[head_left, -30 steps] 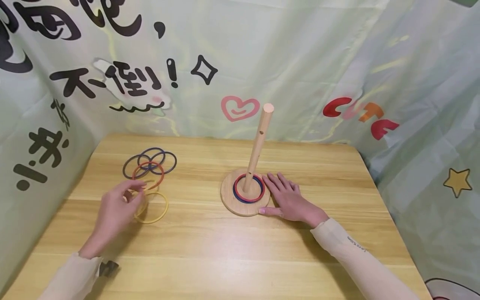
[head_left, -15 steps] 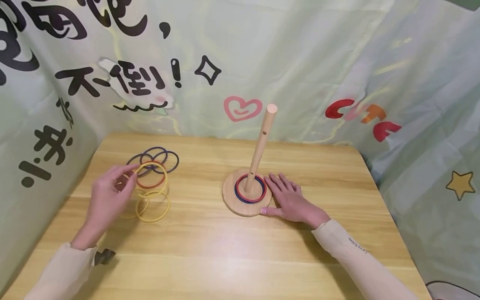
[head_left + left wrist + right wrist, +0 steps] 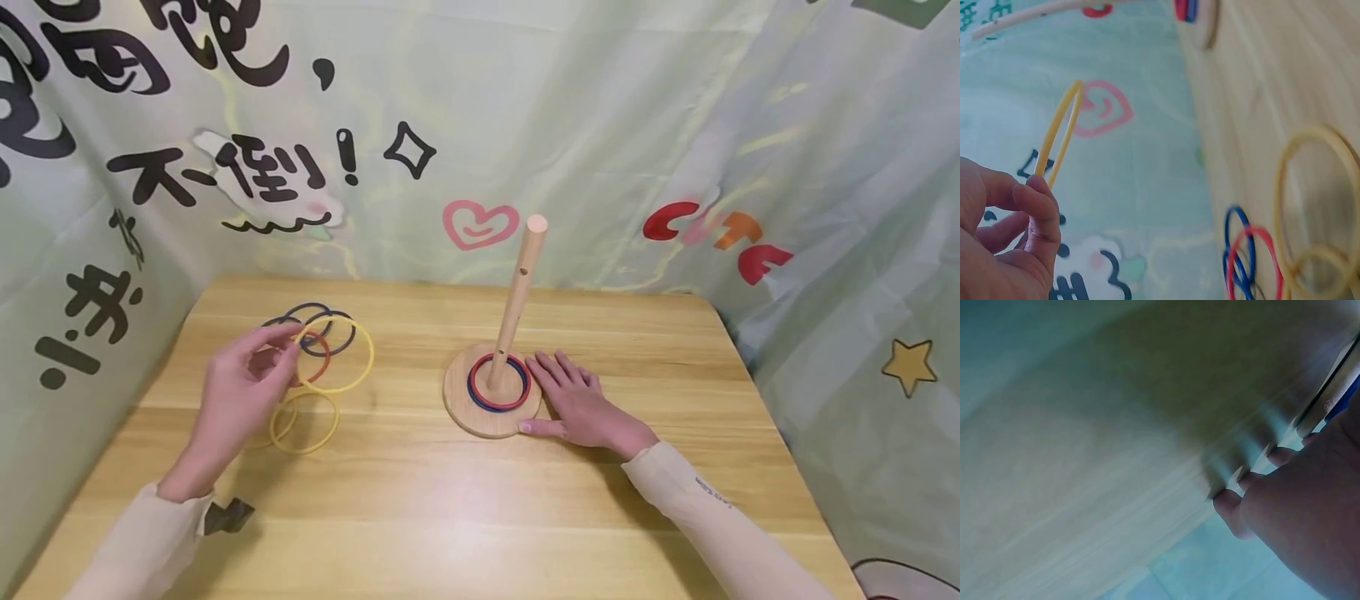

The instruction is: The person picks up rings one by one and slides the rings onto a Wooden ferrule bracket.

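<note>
My left hand (image 3: pixel 243 387) pinches a yellow ring (image 3: pixel 1054 134) between thumb and fingertips, raised above the table. Below it lie two more yellow rings (image 3: pixel 336 417), overlapping each other. A red ring (image 3: pixel 327 363) and several dark blue rings (image 3: pixel 352 337) lie just behind, partly hidden by the hand. To the right, a round wooden base (image 3: pixel 459 398) carries an upright wooden peg (image 3: pixel 517 296). One red ring (image 3: pixel 472 375) and at least one blue ring (image 3: pixel 480 405) lie around the peg's foot. My right hand (image 3: pixel 577 408) rests with spread fingers against the base's right edge.
The wooden table (image 3: pixel 420 517) ends at the back against a pale green printed cloth (image 3: pixel 600 125), which also hangs at both sides. A dark object (image 3: pixel 228 517) sits at the left cuff.
My left hand has picked a yellow ring up from the pile, lifted it and now moved it slightly right. The right hand and the peg stand have stayed in place.
</note>
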`<action>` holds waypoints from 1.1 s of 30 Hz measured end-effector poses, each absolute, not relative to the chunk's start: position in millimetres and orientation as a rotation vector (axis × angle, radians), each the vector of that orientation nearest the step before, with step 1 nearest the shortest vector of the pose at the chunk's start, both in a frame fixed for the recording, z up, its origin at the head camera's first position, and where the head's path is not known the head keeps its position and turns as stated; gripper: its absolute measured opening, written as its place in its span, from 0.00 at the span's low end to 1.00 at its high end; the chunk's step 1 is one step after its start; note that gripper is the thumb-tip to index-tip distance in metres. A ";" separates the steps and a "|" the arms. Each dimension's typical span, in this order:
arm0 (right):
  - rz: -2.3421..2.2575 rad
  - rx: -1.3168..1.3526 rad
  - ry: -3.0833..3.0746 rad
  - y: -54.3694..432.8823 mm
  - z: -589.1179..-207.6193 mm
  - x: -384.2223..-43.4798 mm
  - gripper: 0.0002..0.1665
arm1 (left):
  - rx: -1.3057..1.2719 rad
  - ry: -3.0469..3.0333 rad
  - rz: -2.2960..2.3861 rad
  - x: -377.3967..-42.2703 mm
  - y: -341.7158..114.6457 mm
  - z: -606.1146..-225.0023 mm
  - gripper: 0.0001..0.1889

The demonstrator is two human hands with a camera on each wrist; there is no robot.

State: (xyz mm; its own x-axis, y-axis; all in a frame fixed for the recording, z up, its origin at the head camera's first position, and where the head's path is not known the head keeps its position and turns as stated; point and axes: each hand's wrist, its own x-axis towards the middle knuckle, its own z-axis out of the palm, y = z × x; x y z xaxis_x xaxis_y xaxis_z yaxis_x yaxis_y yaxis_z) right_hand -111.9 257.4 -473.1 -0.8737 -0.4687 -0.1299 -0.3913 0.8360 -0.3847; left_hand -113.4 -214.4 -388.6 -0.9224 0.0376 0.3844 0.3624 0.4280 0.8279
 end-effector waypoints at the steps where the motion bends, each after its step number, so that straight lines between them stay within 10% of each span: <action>1: -0.518 -0.669 2.796 257.0 -473.7 -112.0 0.64 | -0.339 -2.374 -1.534 -112.8 -211.4 -386.2 0.15; 33: -0.534 -0.684 2.800 258.0 -472.4 -112.9 0.64 | -0.656 -1.845 -2.208 -134.7 -71.0 -261.4 0.14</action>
State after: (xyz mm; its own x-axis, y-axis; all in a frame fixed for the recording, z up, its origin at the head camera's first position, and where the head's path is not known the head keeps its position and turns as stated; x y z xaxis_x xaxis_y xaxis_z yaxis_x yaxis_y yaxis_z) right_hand -112.9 258.0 -472.4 -0.8702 -0.4789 -0.1156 -0.4026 0.8266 -0.3931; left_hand -134.7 -71.0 -261.4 -0.8842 0.1341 0.4474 0.4165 -0.2073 0.8852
